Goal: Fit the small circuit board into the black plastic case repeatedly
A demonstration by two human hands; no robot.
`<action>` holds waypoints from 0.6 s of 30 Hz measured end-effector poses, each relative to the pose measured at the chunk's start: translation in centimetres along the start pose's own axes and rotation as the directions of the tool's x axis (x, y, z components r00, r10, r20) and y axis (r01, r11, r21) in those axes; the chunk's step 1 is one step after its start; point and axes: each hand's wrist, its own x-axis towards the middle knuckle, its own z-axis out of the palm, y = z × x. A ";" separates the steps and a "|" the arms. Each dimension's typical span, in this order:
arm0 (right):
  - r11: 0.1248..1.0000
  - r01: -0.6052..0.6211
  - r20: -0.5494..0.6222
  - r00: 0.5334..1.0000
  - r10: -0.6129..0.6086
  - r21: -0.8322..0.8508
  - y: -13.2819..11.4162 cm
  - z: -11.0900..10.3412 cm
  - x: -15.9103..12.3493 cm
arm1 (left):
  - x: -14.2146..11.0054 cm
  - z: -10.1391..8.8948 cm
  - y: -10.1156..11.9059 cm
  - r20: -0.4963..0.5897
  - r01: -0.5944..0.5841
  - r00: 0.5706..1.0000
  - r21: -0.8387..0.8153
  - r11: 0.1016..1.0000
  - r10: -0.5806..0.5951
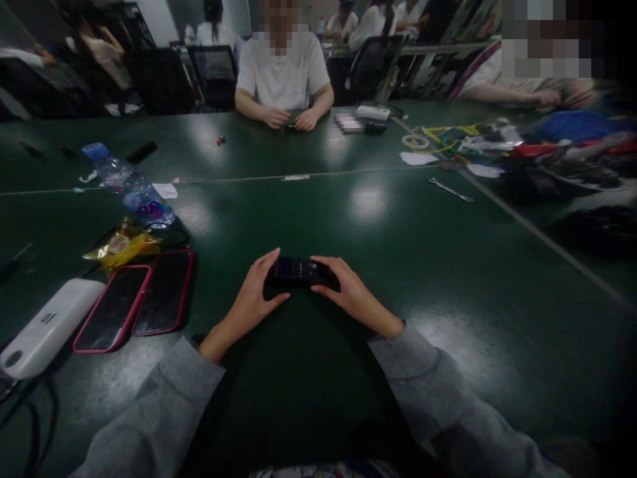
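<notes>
So its screen [285, 267] shows, presumably, the left hand [253, 292] spreads at nine o'clock, right hand [352, 293] pinching the handheld device [302, 271] at three.

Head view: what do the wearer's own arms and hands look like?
Both arms are in long, loose, slightly mottled grey sleeves, the left sleeve and right sleeve ending in wide cuffs near the wrists. The left hand and right hand are ungloved. No watch or marking shows.
</notes>
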 end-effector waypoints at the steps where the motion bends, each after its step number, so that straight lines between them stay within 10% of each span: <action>1: 1.000 0.000 0.001 1.000 0.000 -0.006 0.0 0.0 0.0 | 0.0 0.0 0.1 0.006 -0.014 1.000 0.011 1.000 0.014; 18: 0.999 -0.033 -0.005 0.999 0.033 -0.017 0.3 0.3 0.0 | -0.1 0.0 -0.1 0.091 0.050 0.994 0.092 0.995 -0.058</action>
